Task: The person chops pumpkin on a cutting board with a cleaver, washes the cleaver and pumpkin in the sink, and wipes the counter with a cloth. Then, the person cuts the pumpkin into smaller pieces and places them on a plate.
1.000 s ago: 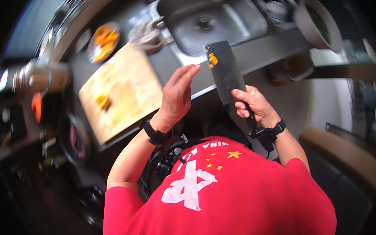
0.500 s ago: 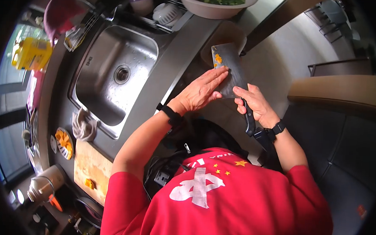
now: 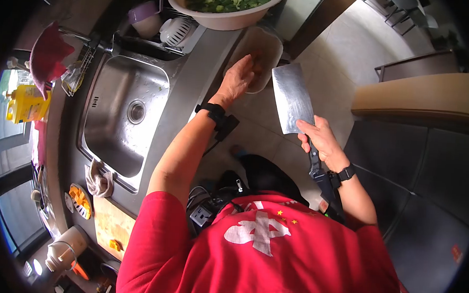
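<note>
My right hand [image 3: 322, 139] is closed around the black handle of a cleaver [image 3: 293, 96], with the thumb against the base of its broad blade. The blade points up and away from me, and its visible face looks bare. My left hand [image 3: 239, 79] is held over a translucent bin [image 3: 271, 47] beside the counter edge, its fingers stretched out with nothing seen in them. Something reddish-brown shows dimly inside the bin.
To the left lies a steel sink [image 3: 153, 121]. A white basin [image 3: 225, 20] of leafy greens stands at the top. A cutting board [image 3: 111, 219] bears a small orange piece [image 3: 115, 245]. Near it are a plate of orange pieces [image 3: 79, 200] and a cloth [image 3: 98, 181].
My left hand has left the blade and moved over the bin. The orange bits are gone from the cleaver, which is now apart from the bin. My view has shifted slightly.
</note>
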{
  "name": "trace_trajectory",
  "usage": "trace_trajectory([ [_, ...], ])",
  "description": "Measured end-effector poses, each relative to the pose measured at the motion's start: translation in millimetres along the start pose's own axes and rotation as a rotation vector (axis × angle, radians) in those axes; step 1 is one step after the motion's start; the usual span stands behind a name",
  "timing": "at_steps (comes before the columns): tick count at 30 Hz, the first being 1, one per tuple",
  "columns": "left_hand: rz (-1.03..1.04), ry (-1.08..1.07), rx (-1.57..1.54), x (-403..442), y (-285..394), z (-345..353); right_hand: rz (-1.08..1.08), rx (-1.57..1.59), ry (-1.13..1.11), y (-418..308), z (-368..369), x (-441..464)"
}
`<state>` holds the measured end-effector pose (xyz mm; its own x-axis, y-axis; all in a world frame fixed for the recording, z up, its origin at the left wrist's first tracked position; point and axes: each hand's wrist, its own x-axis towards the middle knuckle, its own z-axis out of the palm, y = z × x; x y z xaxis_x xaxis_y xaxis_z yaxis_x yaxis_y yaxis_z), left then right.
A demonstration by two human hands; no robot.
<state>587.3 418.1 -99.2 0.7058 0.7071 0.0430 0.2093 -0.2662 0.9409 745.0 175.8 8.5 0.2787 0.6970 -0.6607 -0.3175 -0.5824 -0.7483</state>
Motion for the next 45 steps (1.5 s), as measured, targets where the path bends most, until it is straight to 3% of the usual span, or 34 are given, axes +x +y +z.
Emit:
trace_trajectory([
  [2,-0.050,0.033,0.043,-8,10,-11,-0.070,0.013,-0.007,7,-4,6],
  [8,-0.171,-0.084,-0.246,-79,73,-52,-0.099,0.011,0.020,-3,29,2],
  [12,-0.253,-0.086,-0.001,-165,112,-92,-0.141,-0.032,-0.100,-15,74,-14],
  [14,-0.111,0.103,0.129,-224,121,-119,-0.127,-0.052,-0.263,-17,112,-24],
  [17,-0.147,0.406,0.204,-321,152,-159,-0.077,-0.217,-0.518,-27,177,-57],
  [21,-0.531,0.865,0.103,-458,173,-194,-0.145,-0.508,-0.846,-29,282,-102],
  [25,-0.891,1.320,0.326,-597,148,-214,-0.433,-0.926,-1.035,2,396,-158],
  [27,-0.882,1.603,0.427,-660,101,-220,-0.850,-0.987,-1.154,50,447,-155],
  [29,-0.917,1.730,0.564,-717,83,-234,-0.954,-1.039,-1.174,75,496,-184],
  [33,-0.891,1.713,0.575,-768,49,-265,-1.186,-1.223,-1.093,125,562,-214],
  [35,-0.697,1.681,0.097,-775,28,-280,-1.155,-1.267,-1.081,142,582,-227],
  [36,-0.649,1.598,0.052,-779,11,-279,-1.168,-1.284,-1.063,149,589,-234],
  [39,-0.791,1.495,0.174,-756,40,-276,-1.220,-1.320,-1.006,170,602,-240],
  [41,-0.812,1.469,0.177,-747,50,-273,-1.369,-1.354,-0.960,181,604,-240],
  [45,-0.774,1.493,0.194,-749,32,-272,-1.426,-1.406,-0.888,191,610,-241],
])
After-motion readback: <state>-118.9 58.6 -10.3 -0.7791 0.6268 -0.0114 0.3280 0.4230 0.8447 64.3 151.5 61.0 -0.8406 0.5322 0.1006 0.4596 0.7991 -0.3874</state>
